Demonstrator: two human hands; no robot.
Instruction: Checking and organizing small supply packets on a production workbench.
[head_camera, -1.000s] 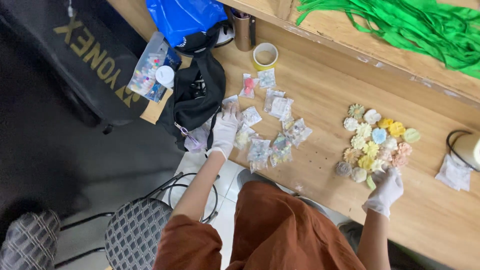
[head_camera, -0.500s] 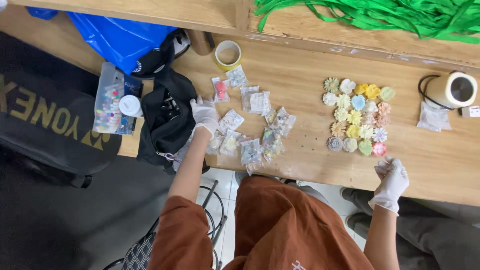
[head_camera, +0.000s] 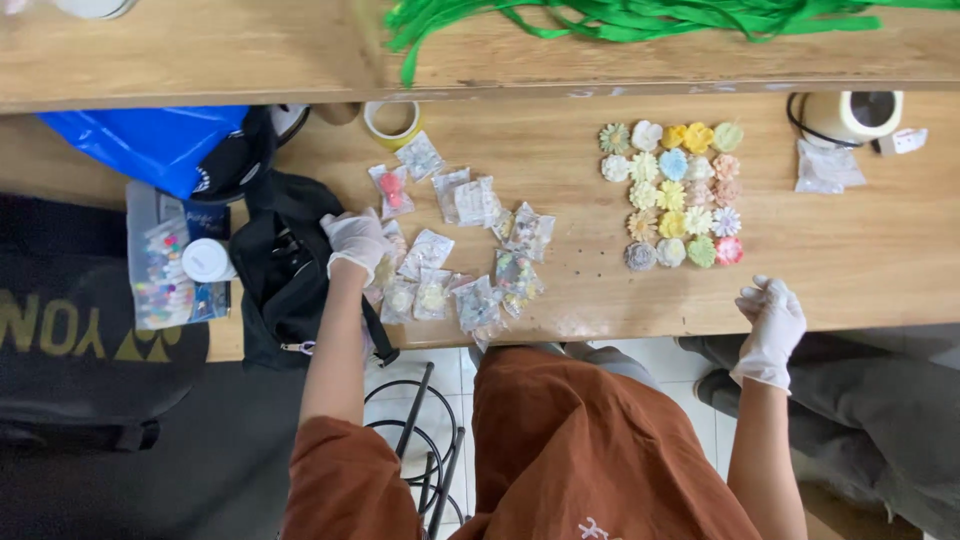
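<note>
- Nearest us, our right hand (head_camera: 770, 320) in its white glove rests at the front edge of the tabletop (head_camera: 860, 250), fingers loosely spread and holding nothing.
- Our left hand (head_camera: 355, 240), gloved too, presses down on the left end of a heap of small clear packets (head_camera: 450, 260); the fingers are curled, but we cannot tell whether they pinch one.
- We judge the sorting partly done: a block of small flowers (head_camera: 672, 195) in yellow, cream, blue, green and pink lies in neat rows well to the right of the packets, while many packets look full.
- Left of the heap sits a black bag (head_camera: 285, 270), and beyond it a clear box of coloured bits (head_camera: 160, 265) with a round white lid (head_camera: 207, 260) beside it.
- Further back we see a roll of tape (head_camera: 392, 122), a blue plastic bag (head_camera: 150, 145), and at the far right a white roll (head_camera: 850, 115) with a small clear pouch (head_camera: 825, 168) beside it.
- Farthest, green ribbon (head_camera: 620, 20) sprawls over a raised shelf.
</note>
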